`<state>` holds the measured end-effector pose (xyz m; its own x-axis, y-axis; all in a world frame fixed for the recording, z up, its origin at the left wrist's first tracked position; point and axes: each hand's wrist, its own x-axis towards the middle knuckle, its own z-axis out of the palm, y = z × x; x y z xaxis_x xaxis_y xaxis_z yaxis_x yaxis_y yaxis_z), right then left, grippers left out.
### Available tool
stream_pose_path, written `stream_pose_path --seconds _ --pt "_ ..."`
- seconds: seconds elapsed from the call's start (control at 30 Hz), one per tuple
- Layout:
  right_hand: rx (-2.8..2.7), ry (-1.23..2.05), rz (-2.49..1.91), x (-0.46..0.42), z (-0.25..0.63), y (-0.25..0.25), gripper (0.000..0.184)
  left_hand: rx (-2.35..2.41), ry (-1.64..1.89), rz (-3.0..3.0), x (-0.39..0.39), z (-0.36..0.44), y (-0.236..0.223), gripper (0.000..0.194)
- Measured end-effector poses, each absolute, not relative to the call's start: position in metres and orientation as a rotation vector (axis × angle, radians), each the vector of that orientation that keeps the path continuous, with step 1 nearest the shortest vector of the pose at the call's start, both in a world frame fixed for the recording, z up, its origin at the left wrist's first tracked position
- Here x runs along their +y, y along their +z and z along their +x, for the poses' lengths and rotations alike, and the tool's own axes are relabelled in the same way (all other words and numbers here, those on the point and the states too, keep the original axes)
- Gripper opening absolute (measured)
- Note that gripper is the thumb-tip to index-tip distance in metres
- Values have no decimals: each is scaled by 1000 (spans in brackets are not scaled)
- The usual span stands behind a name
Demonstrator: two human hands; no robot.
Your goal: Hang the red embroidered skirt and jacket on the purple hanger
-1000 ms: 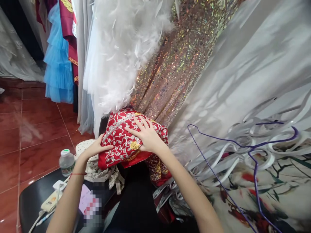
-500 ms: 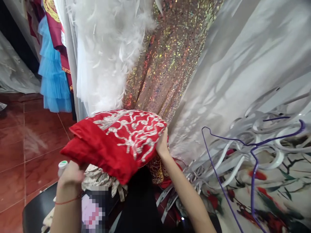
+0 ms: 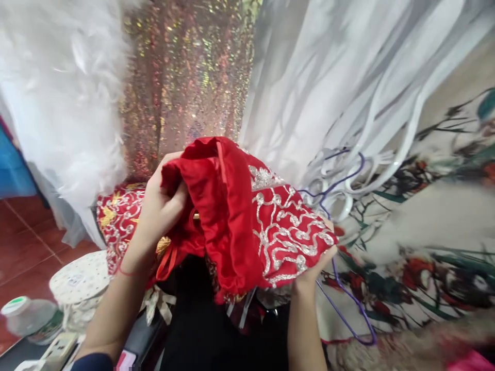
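Observation:
I hold a folded red garment (image 3: 240, 216) with silver embroidery up in front of me. My left hand (image 3: 160, 206) is closed on its plain red left edge. My right hand (image 3: 315, 263) grips the embroidered right corner from underneath, mostly hidden by the cloth. Below and to the left lies another red embroidered piece (image 3: 118, 216) with gold and silver patterns.
Hanging garments close in: white feathers (image 3: 62, 108), a sequined gold dress (image 3: 181, 77), white satin (image 3: 320, 77). White and purple hangers (image 3: 340, 185) lie on floral fabric (image 3: 417, 257) at right. A polka-dot cloth (image 3: 79, 278), a plastic bottle (image 3: 29, 319) and red floor tiles are at left.
The red garment has been lifted off the pile and carried to the right and up. My left hand now clutches its edge. The view has swung right.

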<state>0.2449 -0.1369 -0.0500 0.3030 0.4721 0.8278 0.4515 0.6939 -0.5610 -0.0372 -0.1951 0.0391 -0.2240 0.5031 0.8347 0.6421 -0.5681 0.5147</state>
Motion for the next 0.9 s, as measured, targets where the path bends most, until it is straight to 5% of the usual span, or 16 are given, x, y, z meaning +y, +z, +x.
stream_pose_path --seconds 0.37,0.43,0.53,0.63,0.73,0.9 --pt "-2142 554 -989 -189 332 -72 50 -1616 -1483 -2186 -156 23 25 21" --pt "-2230 638 -993 -188 344 -72 67 -1737 -1386 -2222 -154 31 21 22" --pt "-2372 709 -931 -194 351 -70 119 -1863 -1332 -2172 -153 40 15 24" --pt "-2323 502 -848 -212 332 -65 150 -1905 -1277 -2167 -160 50 14 24" --pt "-2169 23 -687 -234 295 -61 129 -1901 -1217 -2239 -171 59 17 24" --pt "-2235 -711 -335 -246 256 -59 9 -1675 -1329 -2409 -199 56 22 14"
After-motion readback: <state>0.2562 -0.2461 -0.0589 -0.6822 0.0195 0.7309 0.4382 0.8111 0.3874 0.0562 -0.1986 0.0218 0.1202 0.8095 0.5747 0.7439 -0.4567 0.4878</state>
